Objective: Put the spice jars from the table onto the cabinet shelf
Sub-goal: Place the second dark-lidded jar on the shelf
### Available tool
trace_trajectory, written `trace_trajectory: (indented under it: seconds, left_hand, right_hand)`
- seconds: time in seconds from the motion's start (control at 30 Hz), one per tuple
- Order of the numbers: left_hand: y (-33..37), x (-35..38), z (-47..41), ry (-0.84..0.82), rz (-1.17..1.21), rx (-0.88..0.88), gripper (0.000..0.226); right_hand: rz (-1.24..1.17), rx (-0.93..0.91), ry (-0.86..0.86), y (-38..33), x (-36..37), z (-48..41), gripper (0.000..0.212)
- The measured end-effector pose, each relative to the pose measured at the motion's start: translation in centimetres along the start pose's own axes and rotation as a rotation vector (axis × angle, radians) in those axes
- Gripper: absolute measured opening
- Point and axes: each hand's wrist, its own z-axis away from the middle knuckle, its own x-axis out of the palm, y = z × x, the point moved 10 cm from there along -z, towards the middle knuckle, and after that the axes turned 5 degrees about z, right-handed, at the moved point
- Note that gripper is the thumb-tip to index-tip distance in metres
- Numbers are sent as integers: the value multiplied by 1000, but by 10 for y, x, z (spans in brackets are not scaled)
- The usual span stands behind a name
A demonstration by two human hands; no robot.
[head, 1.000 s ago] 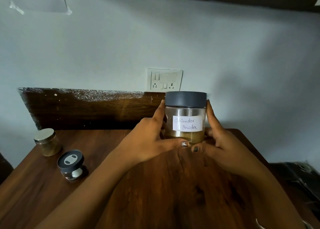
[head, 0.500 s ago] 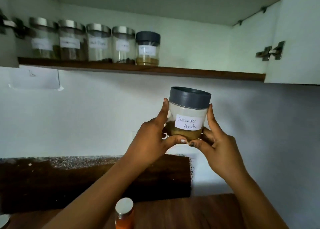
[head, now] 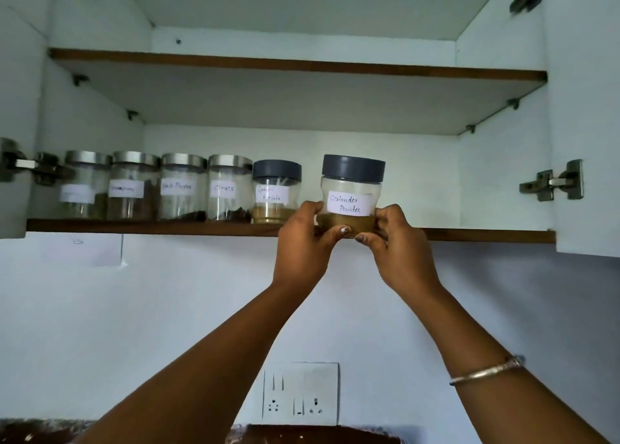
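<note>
I hold a clear jar with a dark grey lid and a white label reading "Coriander Powder" between both hands at the front edge of the lower cabinet shelf. My left hand grips its left side and bottom, my right hand its right side and bottom. Whether its base touches the shelf is hidden by my fingers. Just left of it a grey-lidded jar of yellow-brown powder stands on the shelf, then several steel-lidded labelled jars in a row.
The shelf to the right of the held jar is bare up to the cabinet side wall. Open cabinet doors with hinges flank the opening. An upper shelf sits above. A wall socket plate lies below, with the table edge at the bottom.
Both hands raised the coriander jar from chest height up to the lower shelf's front edge, beside the grey-lidded jar. My view tilted upward, so the table dropped nearly out of sight.
</note>
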Motion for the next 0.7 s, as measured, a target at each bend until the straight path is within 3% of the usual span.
trace_trajectory:
  seconds: [0.2,0.3,0.4,0.7]
  left_hand:
    - [-22,-4,-21,76,-176,-60,43]
    - [-27,-3,-27,68,-252,-49,33]
    - [-30,-2,-29,91,-240,-56,36]
    - [-25,12,-24,-11,-402,11,33]
  right_hand:
    - [85,-83,100,-3,21,-26,42]
    - [215,-137,170,-8,27,-29,40]
    - [343,-141,226,-10,31,-28,44]
    - [407,-84,10,-15,65,-16,61]
